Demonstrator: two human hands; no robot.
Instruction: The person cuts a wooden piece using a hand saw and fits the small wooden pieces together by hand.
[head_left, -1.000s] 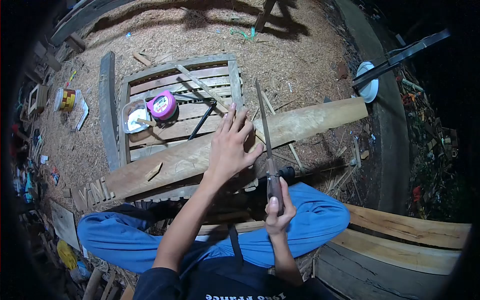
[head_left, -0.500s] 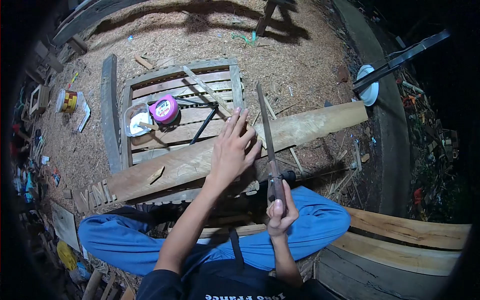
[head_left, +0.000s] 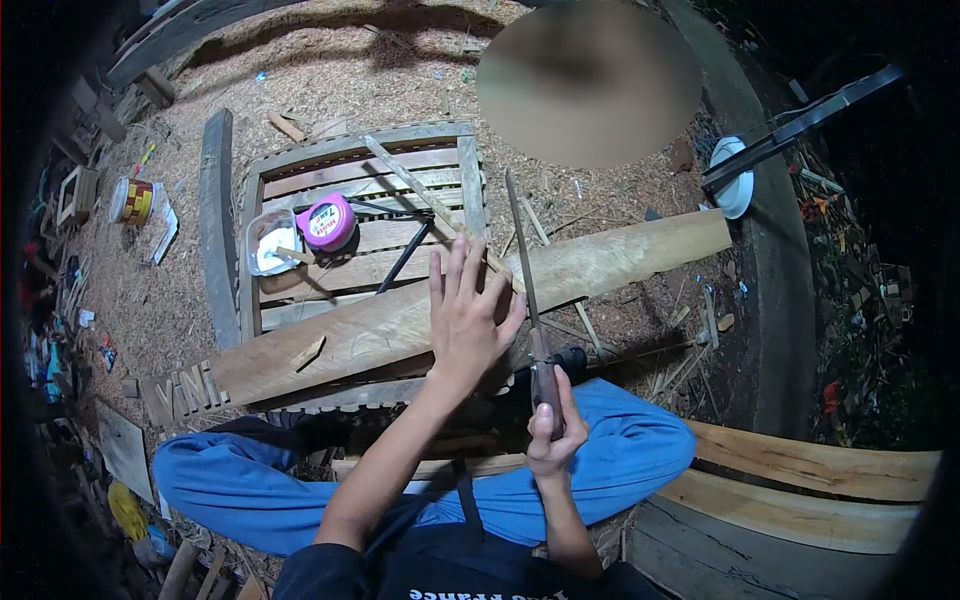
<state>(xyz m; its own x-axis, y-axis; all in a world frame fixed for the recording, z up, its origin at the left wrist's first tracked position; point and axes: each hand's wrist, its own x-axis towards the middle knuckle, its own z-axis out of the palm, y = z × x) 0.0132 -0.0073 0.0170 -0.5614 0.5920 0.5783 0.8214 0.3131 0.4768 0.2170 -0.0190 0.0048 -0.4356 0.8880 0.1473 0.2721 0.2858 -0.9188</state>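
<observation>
My right hand (head_left: 556, 435) is closed around the wooden handle of a handsaw (head_left: 526, 250). The long, narrow blade points away from me and crosses above a wide plank (head_left: 385, 320). Just left of the blade, my left hand (head_left: 468, 325) lies over the plank with its fingers spread. Beneath its fingertips runs a thin wooden strip (head_left: 405, 178), whose near end reaches close to the blade. Whether the teeth touch the strip I cannot tell. A small wood piece (head_left: 309, 353) and several short cut sticks (head_left: 195, 388) lie on the plank's left part.
The plank rests across a slatted wooden frame (head_left: 365, 158). On the slats are a pink tape measure (head_left: 328, 222), a plastic tub of white paste (head_left: 274, 246) and a black stand leg (head_left: 405, 258). Boards (head_left: 810, 458) lie at my right. A blurred oval hides the upper right.
My left hand's fingers have spread wider and the hand has shifted slightly. The saw has swung a little to the left, still in my right hand. The blurred oval has appeared.
</observation>
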